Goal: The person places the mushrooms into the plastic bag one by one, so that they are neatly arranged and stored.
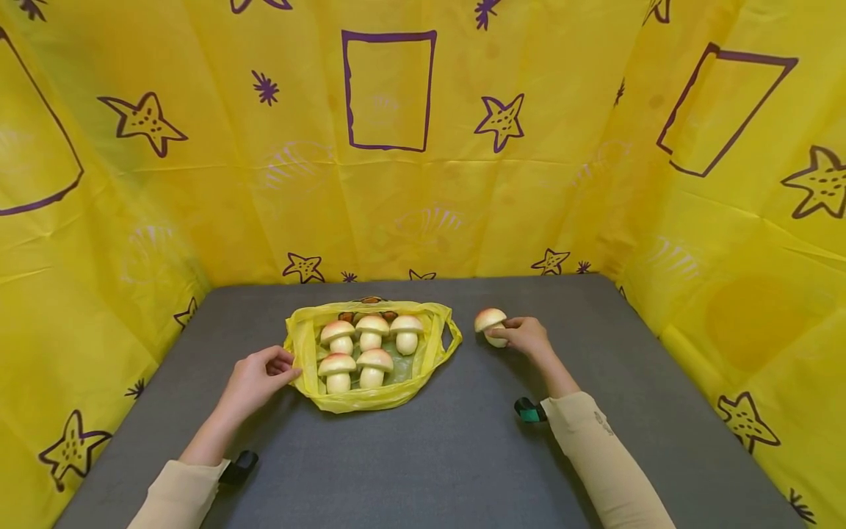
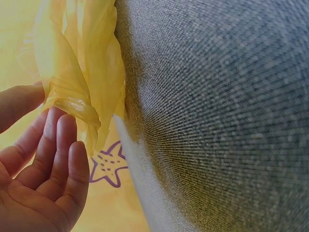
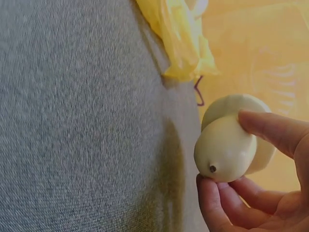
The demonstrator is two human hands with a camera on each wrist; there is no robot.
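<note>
A yellow plastic bag [image 1: 380,400] lies spread open on the grey table, with several toy mushrooms [image 1: 371,367] in two rows inside it. At the bag's left end, my left hand [image 1: 256,378] pinches the edge between thumb and fingers; the left wrist view shows the crumpled plastic [image 2: 72,96] there. To the right of the bag, my right hand [image 1: 525,336] grips another toy mushroom [image 1: 490,320] by its stem, cap upward. In the right wrist view, that mushroom [image 3: 224,150] shows a small dark hole at the stem's base, with thumb and fingertips around it.
The grey table [image 1: 423,470] reaches to a yellow cloth backdrop [image 1: 396,220] with purple starfish drawings at the back and both sides. A bag handle loop [image 1: 453,334] sticks out toward the right hand. Dark bands [image 1: 239,467] are on both wrists.
</note>
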